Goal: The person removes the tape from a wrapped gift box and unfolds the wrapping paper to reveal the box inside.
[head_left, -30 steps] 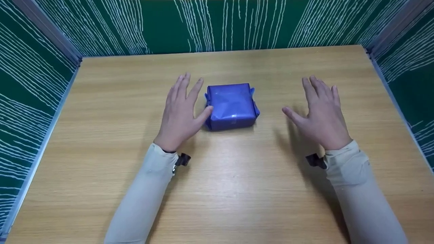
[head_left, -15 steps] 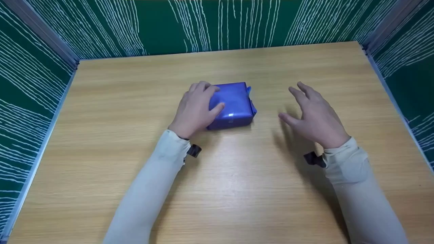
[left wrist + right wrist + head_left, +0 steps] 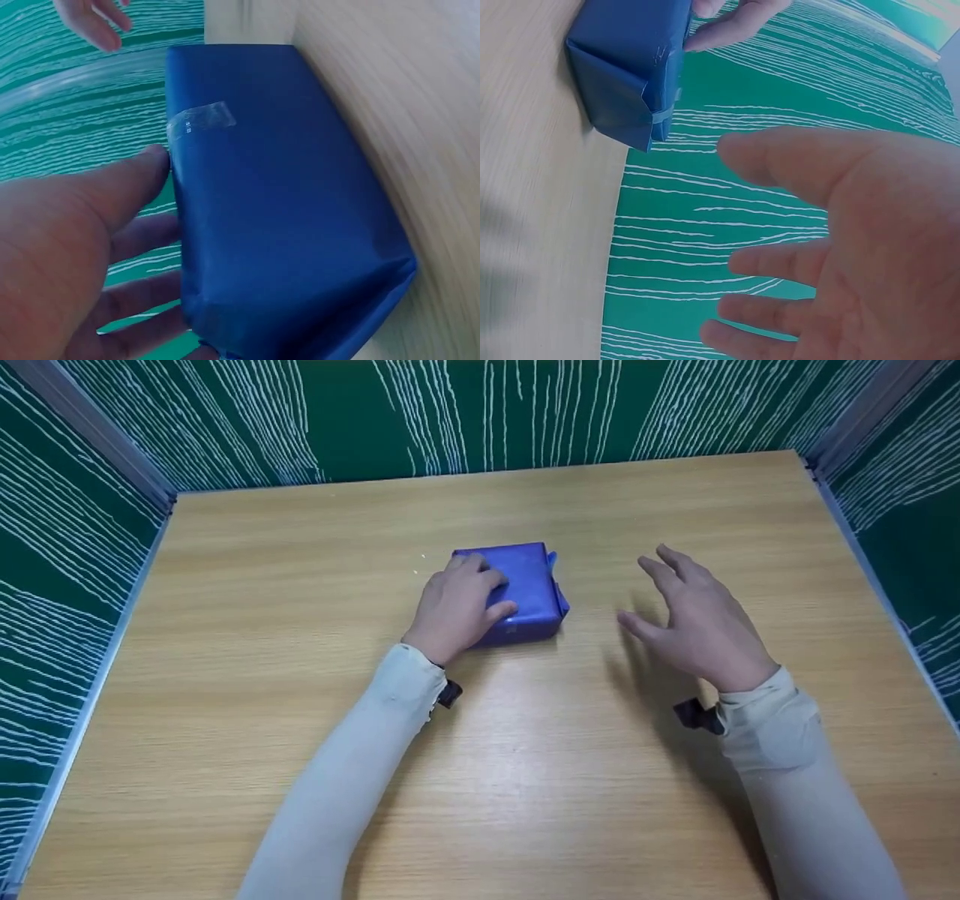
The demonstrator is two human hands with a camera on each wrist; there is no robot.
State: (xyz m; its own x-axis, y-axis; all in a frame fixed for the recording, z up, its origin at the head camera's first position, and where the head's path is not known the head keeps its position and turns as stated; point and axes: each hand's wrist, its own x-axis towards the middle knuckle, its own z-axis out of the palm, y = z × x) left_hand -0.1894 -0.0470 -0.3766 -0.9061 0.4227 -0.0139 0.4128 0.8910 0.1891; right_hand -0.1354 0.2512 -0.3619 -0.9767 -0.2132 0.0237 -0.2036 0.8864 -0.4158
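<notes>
Two bare hands are at work over the table. The left hand lies over the left part of a blue wrapped parcel; its fingers are spread and loosely extended across the top face, and the thumb tip meets the near top edge, just beside a strip of clear tape. I observe no grip round the parcel. The right hand is held clear of the tabletop, to the right of the parcel and apart from it, fingers parted wide, thumb pointing toward it, holding nothing.

The parcel sits flat near the middle of the table, rather toward the far side. Its wrapping is glossy, with a folded flap standing out at the right end.

Both forearms are in pale sleeves, and a small black device shows at each cuff. Two pale specks, too small to identify, lie left of the parcel. The table is light wood-grain, bordered by green panels with white streaks and by grey corner posts.
</notes>
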